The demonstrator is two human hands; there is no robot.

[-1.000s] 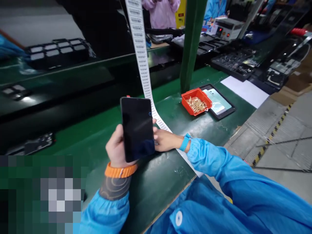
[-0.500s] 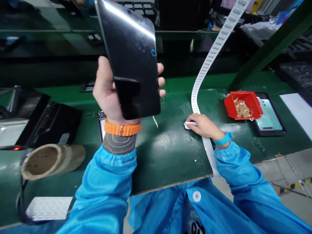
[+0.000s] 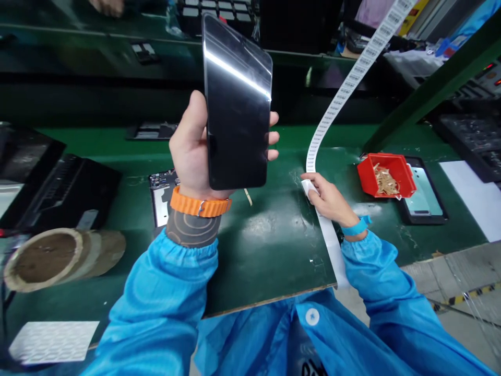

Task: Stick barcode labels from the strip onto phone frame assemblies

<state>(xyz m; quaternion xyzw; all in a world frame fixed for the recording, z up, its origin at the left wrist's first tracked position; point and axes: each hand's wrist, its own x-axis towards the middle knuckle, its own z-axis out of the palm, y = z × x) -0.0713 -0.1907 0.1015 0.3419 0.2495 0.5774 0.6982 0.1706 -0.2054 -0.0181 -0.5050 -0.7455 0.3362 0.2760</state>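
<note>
A black smartphone (image 3: 239, 120) stands nearly upright in my left hand (image 3: 191, 146), its glossy front towards me with a bright streak of light across the top. Thumb and fingers wrap its two long edges. Low on the right, my right hand (image 3: 329, 198) pinches a strip of barcode labels (image 3: 332, 112) at the bench top. The strip rises from there to the upper right, and its pale backing runs down past the bench's front edge. Behind my left wrist, a phone part with exposed circuitry (image 3: 159, 201) lies partly hidden.
A red bin (image 3: 364, 177) of tan strips sits beside a phone in a dark tray (image 3: 440, 211). On the left are a cardboard tube (image 3: 94, 253), a black device (image 3: 82, 193) and a white patterned sheet (image 3: 55, 342). A green post (image 3: 422, 83) slants at right. Another person's hand (image 3: 107, 6) shows at top left.
The phone and my left hand have shifted right, and the phone is held more upright. My right hand has lifted slightly, tilting the pinched strip end. The view has turned a little.
</note>
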